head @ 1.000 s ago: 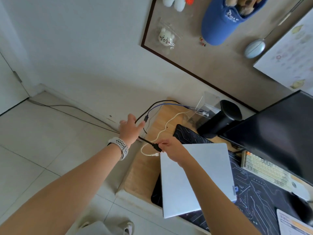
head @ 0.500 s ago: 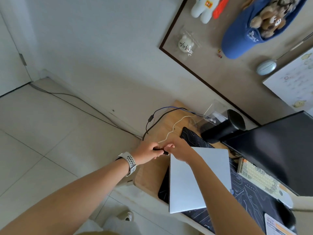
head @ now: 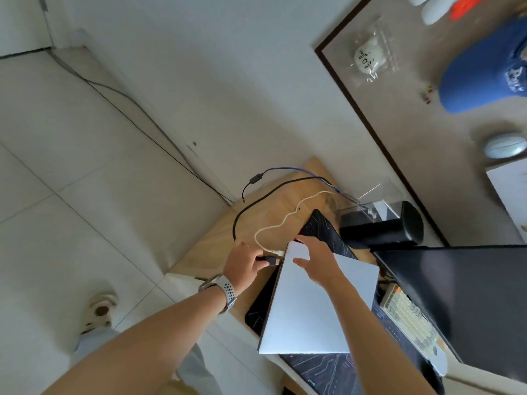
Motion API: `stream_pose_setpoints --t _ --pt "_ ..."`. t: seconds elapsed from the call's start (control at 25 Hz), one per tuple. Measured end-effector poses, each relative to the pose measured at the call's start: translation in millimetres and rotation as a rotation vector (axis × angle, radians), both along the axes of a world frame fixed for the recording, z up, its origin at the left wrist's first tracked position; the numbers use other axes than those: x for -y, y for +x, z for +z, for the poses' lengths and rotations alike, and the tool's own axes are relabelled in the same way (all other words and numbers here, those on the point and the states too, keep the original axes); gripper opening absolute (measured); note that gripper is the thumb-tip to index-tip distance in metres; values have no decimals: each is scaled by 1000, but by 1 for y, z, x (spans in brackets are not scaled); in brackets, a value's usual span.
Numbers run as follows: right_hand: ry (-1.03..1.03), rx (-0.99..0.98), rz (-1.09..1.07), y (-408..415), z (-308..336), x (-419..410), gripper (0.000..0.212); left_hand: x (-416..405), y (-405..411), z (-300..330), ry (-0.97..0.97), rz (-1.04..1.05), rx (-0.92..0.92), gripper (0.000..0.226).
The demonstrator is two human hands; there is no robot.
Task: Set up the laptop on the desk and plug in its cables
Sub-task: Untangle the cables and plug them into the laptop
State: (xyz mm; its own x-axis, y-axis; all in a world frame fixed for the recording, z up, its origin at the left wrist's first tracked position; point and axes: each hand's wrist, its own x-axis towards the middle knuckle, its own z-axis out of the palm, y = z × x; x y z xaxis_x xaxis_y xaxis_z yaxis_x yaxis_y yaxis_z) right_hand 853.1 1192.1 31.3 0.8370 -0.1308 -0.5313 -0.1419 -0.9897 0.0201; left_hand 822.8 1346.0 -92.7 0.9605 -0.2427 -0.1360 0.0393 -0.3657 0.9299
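A closed silver laptop (head: 313,309) lies on a dark desk mat (head: 322,229) at the left end of the wooden desk (head: 211,249). My left hand (head: 242,263) grips the plug of a black cable (head: 236,218) right at the laptop's left edge. A white cable (head: 282,223) ends at that same edge, just above the black plug. My right hand (head: 316,258) rests with fingers spread on the laptop's lid near its far left corner.
A black speaker (head: 382,226) and a clear plastic box (head: 365,195) stand behind the laptop. A monitor (head: 462,297) and a keyboard (head: 410,317) are to the right. A blue cable (head: 288,169) hangs off the desk's back corner. A pinboard (head: 427,115) covers the wall.
My right hand let go of the black plug and moved onto the laptop lid. My left hand took the plug and holds it at the laptop's edge. The camera tilted.
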Motion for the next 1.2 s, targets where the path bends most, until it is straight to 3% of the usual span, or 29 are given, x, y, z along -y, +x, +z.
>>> stream_pose_setpoints --t 0.24,0.4,0.84,1.2 --pt "-8 -66 80 14 -7 2 53 7 0 -7 -63 60 28 19" --pt "48 -71 32 16 -9 5 53 1 3 0 -37 -29 18 23" --pt "118 -47 -34 15 -11 5 53 8 2 18 364 -91 220 24" --pt "171 -30 6 15 -12 12 53 6 4 30 231 -109 3 30"
